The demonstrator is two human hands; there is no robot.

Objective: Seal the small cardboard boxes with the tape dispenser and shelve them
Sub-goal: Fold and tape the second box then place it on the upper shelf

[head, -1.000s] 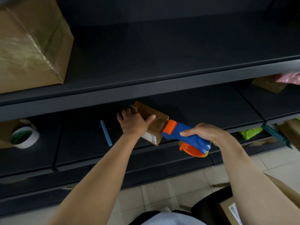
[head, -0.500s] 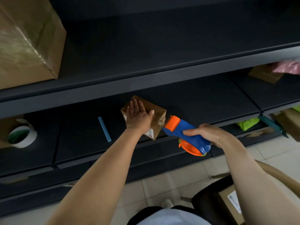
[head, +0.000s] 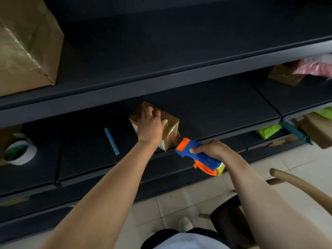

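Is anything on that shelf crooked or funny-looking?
Yes. The small cardboard box under the left hand sits turned corner-first, not square with the shelf edge. A strip of tape joins it to the tape dispenser in the right hand.

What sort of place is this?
Probably a stockroom or packing area: dark metal shelves hold a big carton and a tape roll, and the right hand holds a dispenser at a small box.

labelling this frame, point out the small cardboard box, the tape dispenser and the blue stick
small brown cardboard box (head: 171,127), head view, taped right face
blue and orange plastic tape dispenser (head: 203,159), head view, blue body
light blue stick (head: 111,141), head view, its middle
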